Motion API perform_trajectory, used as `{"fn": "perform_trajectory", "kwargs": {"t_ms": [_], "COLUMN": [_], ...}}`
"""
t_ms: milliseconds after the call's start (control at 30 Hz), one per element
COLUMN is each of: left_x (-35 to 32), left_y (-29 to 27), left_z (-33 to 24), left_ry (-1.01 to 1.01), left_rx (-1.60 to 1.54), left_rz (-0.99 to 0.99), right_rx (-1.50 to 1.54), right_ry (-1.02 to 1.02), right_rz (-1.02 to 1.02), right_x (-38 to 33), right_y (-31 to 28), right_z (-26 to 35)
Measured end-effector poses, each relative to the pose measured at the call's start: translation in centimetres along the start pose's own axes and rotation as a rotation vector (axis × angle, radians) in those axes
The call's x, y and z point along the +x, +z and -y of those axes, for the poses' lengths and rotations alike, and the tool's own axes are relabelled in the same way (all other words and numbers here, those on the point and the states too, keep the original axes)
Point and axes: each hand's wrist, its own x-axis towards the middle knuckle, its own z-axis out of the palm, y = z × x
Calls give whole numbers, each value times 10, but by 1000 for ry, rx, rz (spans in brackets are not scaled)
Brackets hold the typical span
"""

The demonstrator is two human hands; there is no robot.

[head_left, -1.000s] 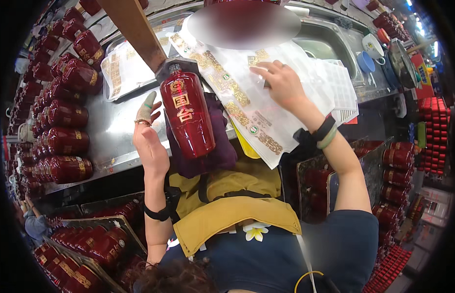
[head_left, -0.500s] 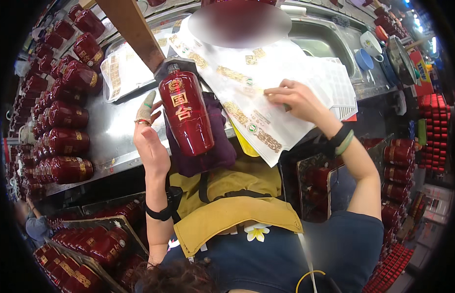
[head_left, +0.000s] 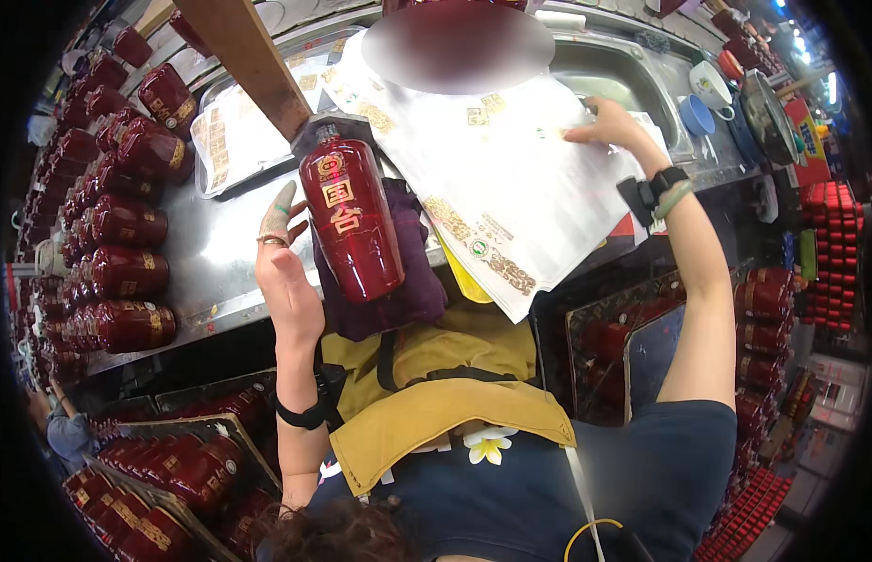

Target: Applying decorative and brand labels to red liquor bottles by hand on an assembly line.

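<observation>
My left hand [head_left: 293,286] is open beside a glossy dark red bottle [head_left: 356,220] with gold characters on its front. Pale covers are on some of its fingers. The bottle leans back on a purple cloth [head_left: 422,262], its neck near a dark block at the foot of a wooden post. My right hand [head_left: 621,131] is over the far right of the white decal sheets [head_left: 539,201], close to the sink. Its fingers are bent, with a tiny yellowish speck at the tips; what they grip is too small to make out. Gold patterns show along the sheet's near left edge.
Many red bottles [head_left: 127,272] stand in rows on the left of the metal counter. A tray [head_left: 221,140] with gold decal sheets lies behind the wooden post [head_left: 253,70]. The sink [head_left: 623,84] and a blue cup [head_left: 698,114] are at the back right. Bottle crates [head_left: 188,459] flank me.
My right hand has moved away and to the right across the sheets. Gold patterns visible mid-sheet before no longer show there. My left hand and the bottle have hardly moved.
</observation>
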Motion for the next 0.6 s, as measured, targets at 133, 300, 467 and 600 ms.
{"fn": "perform_trajectory", "kwargs": {"t_ms": [133, 300, 467, 600], "left_x": [-4, -9, -28, -28], "left_y": [-8, -19, -9, -4], "left_z": [-3, -1, -10, 0], "left_ry": [-55, -45, 27, -37], "left_rx": [-12, -107, -36, -17], "left_rz": [-42, 12, 245, 270], "right_rx": [63, -190, -275, 46], "right_ry": [-52, -127, -103, -165], "right_rz": [256, 189, -15, 53], "right_x": [29, 46, 4, -61], "right_y": [-9, -16, -51, -62], "right_z": [2, -5, 41, 126]}}
